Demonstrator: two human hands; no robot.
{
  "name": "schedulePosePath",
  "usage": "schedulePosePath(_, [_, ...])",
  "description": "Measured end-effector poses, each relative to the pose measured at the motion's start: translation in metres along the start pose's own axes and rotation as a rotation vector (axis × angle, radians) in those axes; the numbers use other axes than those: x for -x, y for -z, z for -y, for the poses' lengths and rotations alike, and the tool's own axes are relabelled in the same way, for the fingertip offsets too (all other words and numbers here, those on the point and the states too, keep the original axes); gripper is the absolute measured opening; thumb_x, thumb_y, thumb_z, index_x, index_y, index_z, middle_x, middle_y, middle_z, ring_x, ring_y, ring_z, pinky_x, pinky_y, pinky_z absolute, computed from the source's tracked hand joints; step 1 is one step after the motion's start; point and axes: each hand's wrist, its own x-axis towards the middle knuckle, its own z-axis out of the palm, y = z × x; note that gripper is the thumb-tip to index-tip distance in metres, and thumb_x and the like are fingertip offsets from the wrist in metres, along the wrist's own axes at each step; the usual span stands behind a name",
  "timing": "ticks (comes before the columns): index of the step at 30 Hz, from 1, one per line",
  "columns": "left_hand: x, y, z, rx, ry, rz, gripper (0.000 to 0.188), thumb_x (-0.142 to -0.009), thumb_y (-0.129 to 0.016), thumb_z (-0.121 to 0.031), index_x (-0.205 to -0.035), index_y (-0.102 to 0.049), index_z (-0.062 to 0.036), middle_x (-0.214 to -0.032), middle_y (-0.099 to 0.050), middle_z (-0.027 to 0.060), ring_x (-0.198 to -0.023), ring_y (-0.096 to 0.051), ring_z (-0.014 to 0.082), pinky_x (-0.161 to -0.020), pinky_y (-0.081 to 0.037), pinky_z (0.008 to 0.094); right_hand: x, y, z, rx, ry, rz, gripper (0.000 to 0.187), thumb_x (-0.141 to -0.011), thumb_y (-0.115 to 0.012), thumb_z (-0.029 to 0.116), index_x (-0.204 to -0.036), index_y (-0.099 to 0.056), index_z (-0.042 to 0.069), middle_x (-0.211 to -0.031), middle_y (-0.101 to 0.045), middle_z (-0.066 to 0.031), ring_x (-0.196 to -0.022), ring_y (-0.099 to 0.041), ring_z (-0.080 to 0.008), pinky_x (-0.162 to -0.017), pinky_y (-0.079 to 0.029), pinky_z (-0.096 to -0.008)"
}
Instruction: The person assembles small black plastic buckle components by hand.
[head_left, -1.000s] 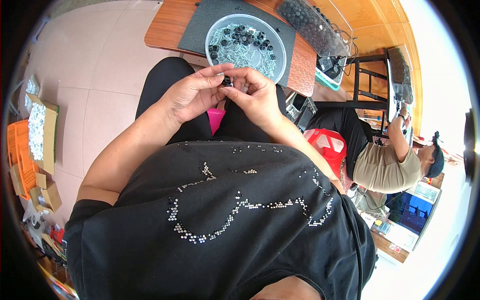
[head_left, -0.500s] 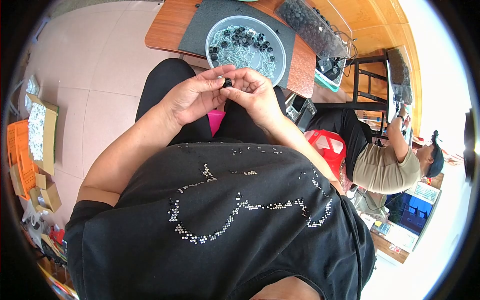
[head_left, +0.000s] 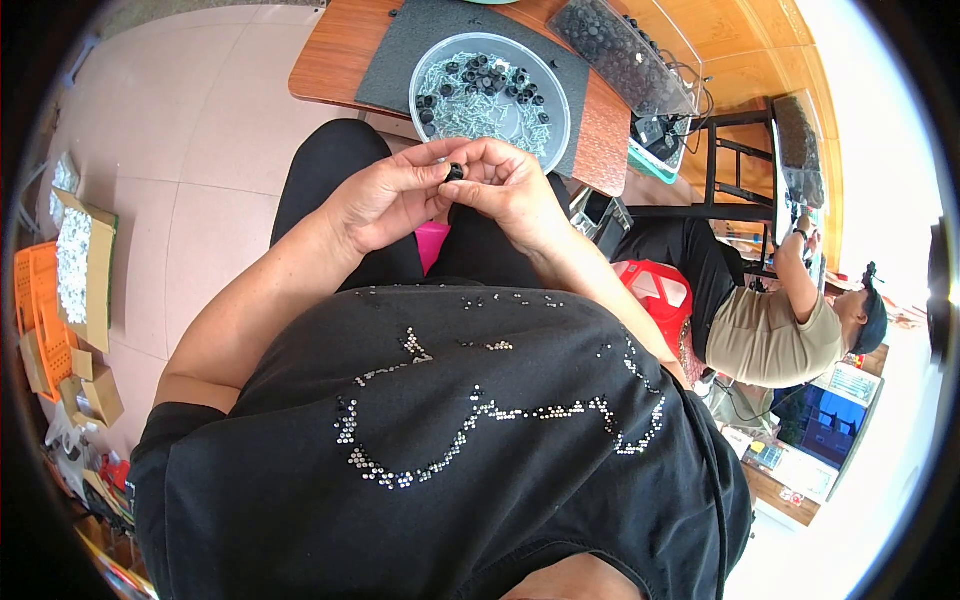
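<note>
Both hands meet above the lap, just short of the tub, with a small black part between their fingertips. The right hand has its thumb and curled forefinger closed on the part from the right; the left hand grips it from the other side, thumb tip against it, the forefinger reaching behind, the remaining fingers loosely bent and apart. So little gap is left between thumbs and forefingers that most of the part is covered — only a dark, rounded bit shows, and its exact shape cannot be made out. Whether a screw sits in it is also hidden. Beyond the hands, a clear round tub holds silvery screws and more black pieces, the near rim partly hidden by the fingers — it stands on a dark mat on a brown table, cut off at the top edge.
</note>
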Motion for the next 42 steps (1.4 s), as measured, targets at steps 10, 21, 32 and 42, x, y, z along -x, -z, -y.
schedulePosePath(10, [0.0, 0.002, 0.001, 0.023, 0.005, 0.025, 0.05, -0.086, -0.062, -0.011, -0.132, -0.044, -0.0013, -0.113, -0.059, 0.0087, -0.101, -0.057, 0.0135, -0.093, -0.044, 0.0284, 0.001, 0.0, 0.0, -0.303, -0.059, 0.077, 0.016, -0.082, -0.065, -0.003, -0.095, -0.058, 0.003, -0.082, -0.064, -0.0022, -0.069, -0.06, -0.0063, -0.059, -0.045, -0.0146])
schedulePosePath(21, [0.004, -0.008, 0.003, 0.056, 0.013, 0.011, 0.034, -0.091, -0.057, -0.012, -0.123, -0.053, -0.0033, -0.104, -0.06, 0.001, -0.094, -0.056, 0.0083, -0.087, -0.045, 0.0237, 0.0, -0.002, -0.006, 0.101, 0.156, -0.04, 0.011, -0.084, -0.066, 0.005, -0.09, -0.058, 0.001, -0.067, -0.06, 0.0008, -0.058, -0.053, -0.0036, -0.05, -0.042, -0.0187])
schedulePosePath(32, [0.006, -0.015, 0.014, 0.046, 0.033, -0.353, 0.025, -0.091, -0.055, -0.014, -0.112, -0.057, -0.0005, -0.096, -0.062, 0.0054, -0.092, -0.057, 0.0125, -0.087, -0.045, 0.0272, -0.012, 0.016, -0.029, 0.396, 0.112, -0.133, 0.011, -0.083, -0.068, 0.006, -0.086, -0.058, 0.003, -0.057, -0.052, 0.005, -0.052, -0.045, -0.0013, -0.048, -0.038, -0.0187])
schedulePosePath(42, [0.002, 0.001, 0.005, 0.065, 0.026, -0.32, 0.03, -0.093, -0.048, -0.017, -0.116, -0.056, -0.0012, -0.097, -0.065, 0.0086, -0.092, -0.061, 0.0152, -0.086, -0.046, 0.0289, -0.001, 0.008, -0.021, 0.341, 0.326, -0.161, 0.02, -0.079, -0.071, 0.002, -0.095, -0.058, 0.002, -0.065, -0.052, 0.0072, -0.054, -0.043, 0.0002, -0.048, -0.037, -0.0178])
